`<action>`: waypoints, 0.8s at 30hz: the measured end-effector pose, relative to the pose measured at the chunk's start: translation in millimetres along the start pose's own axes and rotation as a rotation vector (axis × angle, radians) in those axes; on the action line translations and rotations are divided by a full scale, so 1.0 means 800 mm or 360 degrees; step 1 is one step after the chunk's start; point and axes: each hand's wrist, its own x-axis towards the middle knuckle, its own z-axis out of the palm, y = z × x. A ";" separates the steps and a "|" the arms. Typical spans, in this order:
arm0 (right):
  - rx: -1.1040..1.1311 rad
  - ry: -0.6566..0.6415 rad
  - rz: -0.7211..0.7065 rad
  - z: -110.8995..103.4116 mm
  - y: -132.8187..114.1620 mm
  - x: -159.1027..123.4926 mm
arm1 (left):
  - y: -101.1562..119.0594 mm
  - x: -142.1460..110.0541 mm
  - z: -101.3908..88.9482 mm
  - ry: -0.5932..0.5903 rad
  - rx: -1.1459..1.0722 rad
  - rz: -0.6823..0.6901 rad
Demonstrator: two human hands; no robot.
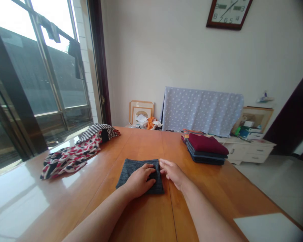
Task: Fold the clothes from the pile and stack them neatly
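Observation:
A dark grey garment [133, 168], folded into a flat square, lies on the wooden table [111, 215] in front of me. My left hand [140, 179] rests on top of it with the fingers stretched towards its right side. At the garment's right edge is my right hand [173, 172], its fingers extended and touching or almost touching the far right corner. Neither hand grasps anything that I can see. To the right stands a stack of folded clothes, with a maroon garment [208, 144] on top and dark blue and grey ones beneath.
Loose patterned clothing [73, 156] in red, black and white lies on the left, with a striped piece [98, 130] behind it. A white sheet [270, 227] is at the near right corner. Beyond the table are a cloth-covered object [202, 109] and a white cabinet [249, 151].

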 end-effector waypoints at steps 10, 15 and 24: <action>0.1026 -0.0059 0.0065 0.025 0.011 0.010 | 0.007 0.001 -0.005 -0.0021 0.0089 0.0101; 0.1110 0.0068 0.0172 0.021 0.009 0.014 | 0.007 -0.001 -0.006 -0.0072 0.0114 0.0130; 0.1142 0.0166 0.0178 0.035 0.005 -0.003 | 0.014 -0.003 -0.008 0.0006 0.0029 -0.0046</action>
